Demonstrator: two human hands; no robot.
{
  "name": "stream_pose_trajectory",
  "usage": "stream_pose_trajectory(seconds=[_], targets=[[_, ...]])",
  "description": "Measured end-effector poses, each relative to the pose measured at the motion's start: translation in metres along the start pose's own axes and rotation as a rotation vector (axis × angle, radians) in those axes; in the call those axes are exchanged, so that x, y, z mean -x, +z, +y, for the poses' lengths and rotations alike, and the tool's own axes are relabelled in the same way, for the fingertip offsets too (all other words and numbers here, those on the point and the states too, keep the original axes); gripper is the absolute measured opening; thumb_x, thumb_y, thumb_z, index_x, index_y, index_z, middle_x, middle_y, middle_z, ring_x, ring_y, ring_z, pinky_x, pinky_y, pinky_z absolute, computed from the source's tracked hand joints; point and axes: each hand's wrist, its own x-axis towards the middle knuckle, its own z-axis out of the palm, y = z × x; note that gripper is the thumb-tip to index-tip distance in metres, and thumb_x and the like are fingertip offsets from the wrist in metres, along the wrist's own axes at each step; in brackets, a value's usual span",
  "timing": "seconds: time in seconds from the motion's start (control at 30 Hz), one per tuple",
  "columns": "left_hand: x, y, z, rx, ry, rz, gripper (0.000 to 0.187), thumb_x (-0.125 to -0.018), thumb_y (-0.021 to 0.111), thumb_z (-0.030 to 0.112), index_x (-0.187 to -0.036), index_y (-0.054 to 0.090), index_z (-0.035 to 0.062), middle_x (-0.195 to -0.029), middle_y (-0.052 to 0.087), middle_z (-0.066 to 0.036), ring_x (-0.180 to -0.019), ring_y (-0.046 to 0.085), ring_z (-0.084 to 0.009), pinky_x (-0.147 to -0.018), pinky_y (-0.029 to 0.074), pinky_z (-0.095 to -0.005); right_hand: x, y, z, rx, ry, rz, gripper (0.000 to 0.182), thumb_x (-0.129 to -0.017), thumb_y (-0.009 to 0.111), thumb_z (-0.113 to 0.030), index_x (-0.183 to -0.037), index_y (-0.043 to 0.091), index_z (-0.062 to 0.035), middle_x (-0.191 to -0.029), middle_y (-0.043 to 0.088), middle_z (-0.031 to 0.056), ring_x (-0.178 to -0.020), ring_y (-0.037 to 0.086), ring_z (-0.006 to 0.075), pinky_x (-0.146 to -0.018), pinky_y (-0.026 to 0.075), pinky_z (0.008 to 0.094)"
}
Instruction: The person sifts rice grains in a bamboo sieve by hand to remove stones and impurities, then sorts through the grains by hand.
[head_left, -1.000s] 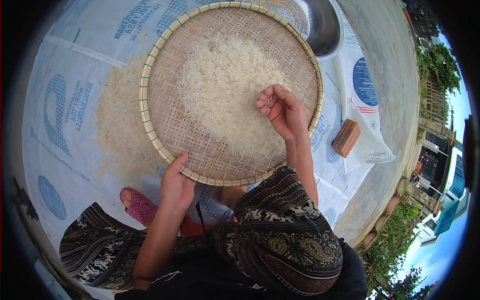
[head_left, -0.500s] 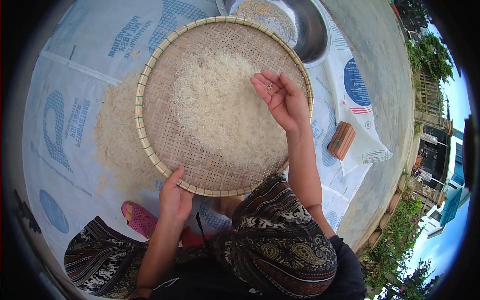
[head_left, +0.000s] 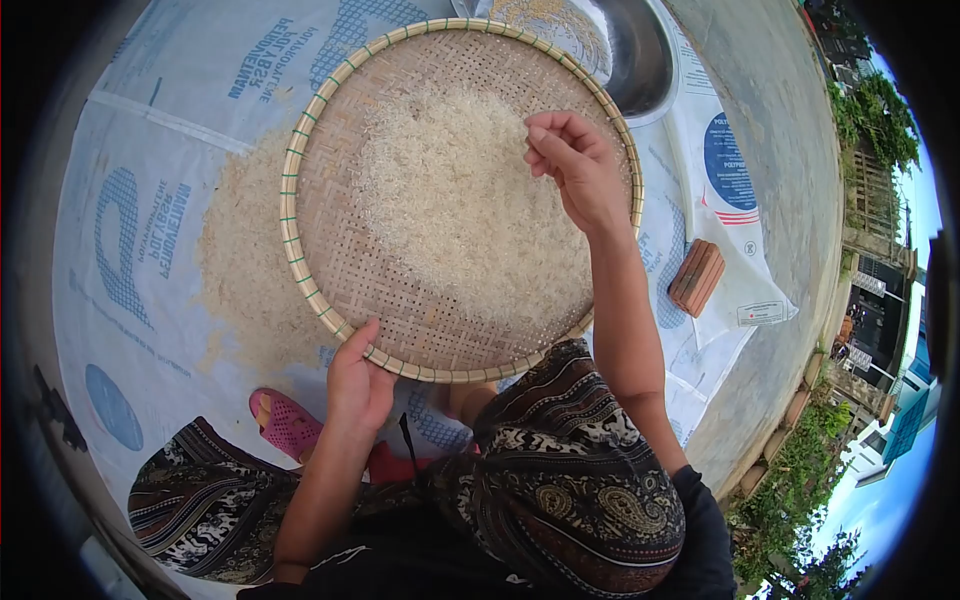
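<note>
A round woven bamboo winnowing tray (head_left: 330, 245) rests near my knees, its rim bound with green ties. Pale rice grains (head_left: 460, 200) are heaped across its middle and right side. My left hand (head_left: 362, 388) grips the near-left rim, thumb on top and fingers under it. Over the right part of the rice hangs my right hand (head_left: 580, 170), thumb and fingertips pinched together. Whatever lies between those fingertips is too small to make out.
A metal basin (head_left: 640, 60) with yellowish grains stands behind the tray. Husks (head_left: 255, 270) lie spilled on the printed plastic sheet (head_left: 130, 400) at left. A reddish brick (head_left: 697, 278) sits on the sheet's right side. My foot in a pink sandal (head_left: 288, 425) is near the tray.
My right hand has turned from an open, upward palm holding a few grains to a pinch, fingers pointing left. My left hand keeps its hold on the rim.
</note>
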Motion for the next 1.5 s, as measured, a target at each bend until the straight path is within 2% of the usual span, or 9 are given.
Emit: stream_pose_trajectory(seconds=[0.13,0.43,0.77,0.97,1.07,1.2,1.3,1.37,1.5], targets=[[0.001,0.001,0.0,0.003,0.005,-0.003,0.042,-0.085,0.048,0.016,-0.123,0.037,-0.0003,-0.119,0.049,-0.013,-0.11,0.047,-0.0256,-0.094,0.037,-0.0419,0.029,0.038,0.02,0.647,-0.152,-0.054,0.013,-0.076,0.062,-0.009,-0.087,0.058,-0.0033,-0.075,0.056,0.0058,-0.062,0.054,0.0117,-0.055,0.044,0.0249],[0.002,0.002,0.001,0.035,-0.002,0.007,0.04,-0.084,0.049,0.013,-0.121,0.038,0.0003,-0.117,0.049,-0.013,-0.109,0.048,-0.025,-0.093,0.039,-0.0405,0.031,0.06,0.028,0.855,-0.286,0.027,0.012,-0.075,0.061,-0.01,-0.087,0.059,-0.0057,-0.072,0.052,0.0093,-0.063,0.055,0.0225,-0.057,0.045,0.033],[0.004,0.005,0.002,0.04,-0.003,0.01,0.04,-0.084,0.048,0.013,-0.121,0.038,-0.0006,-0.118,0.049,-0.013,-0.109,0.048,-0.0249,-0.093,0.038,-0.0401,0.031,0.063,0.034,0.908,-0.336,0.068,0.008,-0.075,0.06,-0.01,-0.082,0.059,-0.0058,-0.068,0.051,0.0095,-0.064,0.055,0.023,-0.057,0.044,0.0318],[0.003,0.003,0.002,0.062,-0.003,0.005,0.042,-0.084,0.049,0.012,-0.122,0.038,-0.0011,-0.119,0.048,-0.013,-0.11,0.047,-0.0245,-0.094,0.038,-0.0397,0.032,0.053,0.025,0.542,-0.138,0.03,0.008,-0.079,0.058,-0.01,-0.08,0.057,-0.0024,-0.075,0.056,0.0058,-0.064,0.055,0.0118,-0.056,0.044,0.0253],[0.003,0.003,0.002,0.077,0.0,-0.016,0.042,-0.084,0.049,0.011,-0.123,0.037,-0.0018,-0.12,0.047,-0.013,-0.11,0.047,-0.0244,-0.095,0.037,-0.0393,0.029,0.047,0.021,-0.24,0.161,-0.016,0.006,-0.081,0.054,-0.004,-0.085,0.053,-0.0014,-0.077,0.057,0.0057,-0.065,0.055,0.0108,-0.059,0.046,0.0236],[0.004,0.004,0.002,0.072,-0.004,-0.007,0.042,-0.084,0.048,0.011,-0.123,0.037,-0.0022,-0.12,0.047,-0.013,-0.11,0.047,-0.0244,-0.095,0.037,-0.0389,0.027,0.048,0.024,-0.31,0.175,-0.027,0.007,-0.082,0.053,-0.004,-0.088,0.053,-0.0011,-0.075,0.057,0.0055,-0.066,0.055,0.0109,-0.06,0.046,0.0228],[0.003,0.004,0.002,0.072,-0.002,-0.005,0.042,-0.084,0.049,0.01,-0.122,0.037,-0.0021,-0.119,0.048,-0.013,-0.11,0.047,-0.0243,-0.094,0.038,-0.0389,0.026,0.05,0.027,-0.031,0.121,-0.052,0.008,-0.08,0.056,-0.005,-0.087,0.055,-0.0009,-0.074,0.058,0.0046,-0.064,0.054,0.01,-0.057,0.045,0.0231],[0.003,0.004,0.002,0.071,0.003,-0.003,0.042,-0.084,0.049,0.01,-0.122,0.037,-0.0021,-0.119,0.048,-0.013,-0.11,0.047,-0.0243,-0.094,0.038,-0.0389,0.028,0.053,0.028,0.606,-0.092,-0.051,0.01,-0.076,0.059,-0.006,-0.085,0.058,-0.0016,-0.07,0.057,0.0056,-0.059,0.053,0.0118,-0.054,0.044,0.0254],[0.003,0.004,0.002,0.066,0.009,-0.002,0.041,-0.084,0.048,0.011,-0.122,0.037,-0.0019,-0.119,0.048,-0.013,-0.109,0.048,-0.0241,-0.094,0.038,-0.0389,0.029,0.062,0.03,0.761,-0.198,0.013,0.012,-0.072,0.062,-0.006,-0.083,0.059,-0.0027,-0.066,0.054,0.0075,-0.055,0.051,0.0152,-0.052,0.043,0.0286]])
